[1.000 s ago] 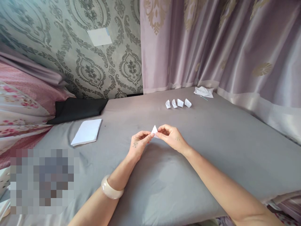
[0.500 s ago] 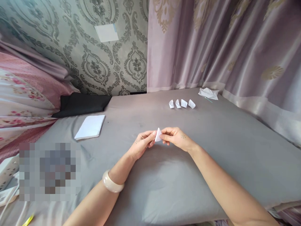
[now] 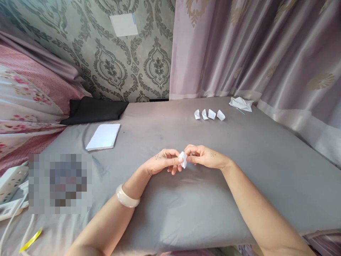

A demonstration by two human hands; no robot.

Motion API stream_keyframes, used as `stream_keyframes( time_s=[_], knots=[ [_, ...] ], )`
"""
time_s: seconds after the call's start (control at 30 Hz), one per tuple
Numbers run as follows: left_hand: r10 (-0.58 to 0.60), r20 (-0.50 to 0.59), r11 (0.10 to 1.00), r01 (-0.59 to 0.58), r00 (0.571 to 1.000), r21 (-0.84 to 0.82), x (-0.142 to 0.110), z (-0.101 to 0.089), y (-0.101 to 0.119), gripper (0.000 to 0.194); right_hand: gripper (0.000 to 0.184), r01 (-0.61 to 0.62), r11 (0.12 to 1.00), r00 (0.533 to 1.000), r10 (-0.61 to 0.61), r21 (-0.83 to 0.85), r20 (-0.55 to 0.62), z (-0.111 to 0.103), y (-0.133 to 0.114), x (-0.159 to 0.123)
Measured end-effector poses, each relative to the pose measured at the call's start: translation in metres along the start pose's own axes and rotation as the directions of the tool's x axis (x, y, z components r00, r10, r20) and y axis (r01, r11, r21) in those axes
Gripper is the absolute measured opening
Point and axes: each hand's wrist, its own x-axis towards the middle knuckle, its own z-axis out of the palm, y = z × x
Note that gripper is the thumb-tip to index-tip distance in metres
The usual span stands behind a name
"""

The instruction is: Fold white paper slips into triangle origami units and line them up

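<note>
Grip: your left hand (image 3: 164,161) and right hand (image 3: 206,157) are pinching the paper (image 3: 184,161) from either side | probably feeling light, crushable | you're best holding its folded edges

Over the spread cloth (image 3: 266,160), a small folded paper (image 3: 183,160) sits between the fingers of my left hand (image 3: 162,161) and those of my right hand (image 3: 210,156). Beyond them, a bit to my right, four paper pieces (image 3: 212,114) stand in a row; farther back and right lies a paper pile (image 3: 240,104), a thin stick (image 3: 240,111) just before it. To my left, past my hand, is a paper stack (image 3: 103,136), with a fabric bundle (image 3: 97,110) behind it. Nearer me at far left is a power strip (image 3: 12,183). The wall (image 3: 149,46) rises behind everything, a curtain (image 3: 226,53) on its right.
</note>
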Motion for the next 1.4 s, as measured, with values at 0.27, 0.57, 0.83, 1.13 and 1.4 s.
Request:
stream_keyframes(
  time_s=[0.27, 0.57, 0.83, 1.13, 1.4],
  knots=[
    [0.202, -0.314, 0.963, -0.130, 0.928, 0.235, 0.011, 0.000, -0.011, 0.023, 0.028, -0.070, 0.997, 0.971, 0.058, -0.044, -0.233, 0.007, 0.015, 0.009],
    [0.428, -0.423, 0.904, -0.385, 0.799, 0.188, 0.015, 0.001, -0.015, 0.018, 0.014, 0.140, 0.974, 0.820, -0.216, -0.179, -0.530, 0.024, 0.012, 0.019],
    [0.385, -0.603, 0.910, -0.397, 0.699, 0.122, 0.018, 0.007, -0.012, 0.029, 0.030, 0.123, 0.992, 0.798, -0.086, 0.021, -0.596, 0.030, 0.015, 0.023],
    [0.327, -0.569, 0.940, -0.319, 0.754, 0.118, 0.015, 0.010, -0.007, 0.030, 0.020, 0.085, 0.994, 0.823, -0.033, 0.066, -0.567, 0.031, 0.014, 0.024],
    [0.287, -0.564, 0.956, -0.264, 0.774, 0.126, 0.016, 0.006, -0.010, 0.023, 0.019, 0.086, 0.994, 0.844, -0.037, 0.067, -0.535, 0.033, 0.010, 0.022]
  ],
)
